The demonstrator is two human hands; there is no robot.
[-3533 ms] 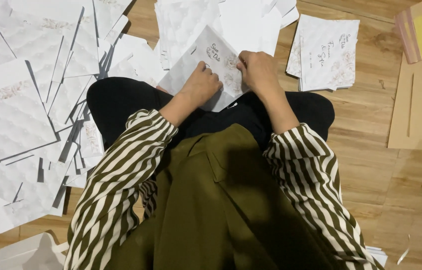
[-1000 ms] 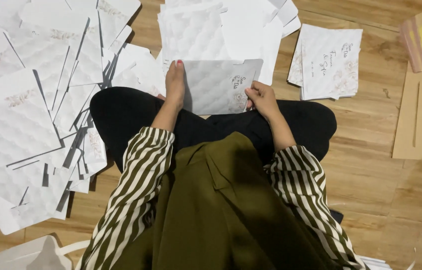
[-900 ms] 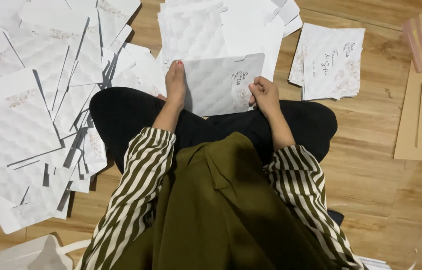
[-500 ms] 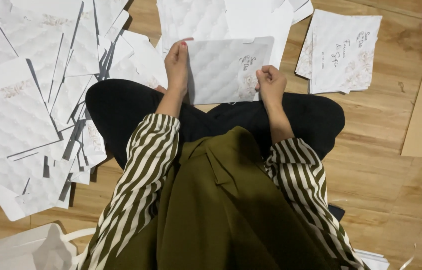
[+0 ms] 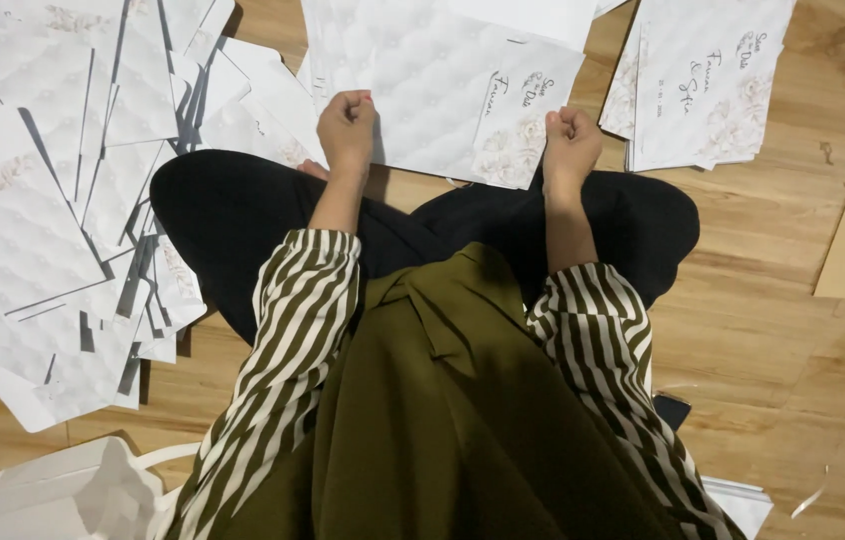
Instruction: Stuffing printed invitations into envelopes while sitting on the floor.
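Card [image 5: 463, 100], white and quilted, lay just beyond the crossed legs [image 5: 243, 215] on the wood floor [image 5: 763, 300], left hand [image 5: 346, 128] and right hand [image 5: 571, 148] each fisted on its near edge.

1. The left hand [image 5: 347, 128] is curled into a loose fist, knuckles up, its fingers [image 5: 341, 106] folded under.
2. The right hand [image 5: 571, 138] is likewise closed in a fist, thumb side facing inward.
3. Both forearms reach forward over the crossed legs, bare from wrist to mid-forearm, with striped sleeves covering the rest.
4. The hands sit level with each other, well apart.
5. Both wrists are held straight.
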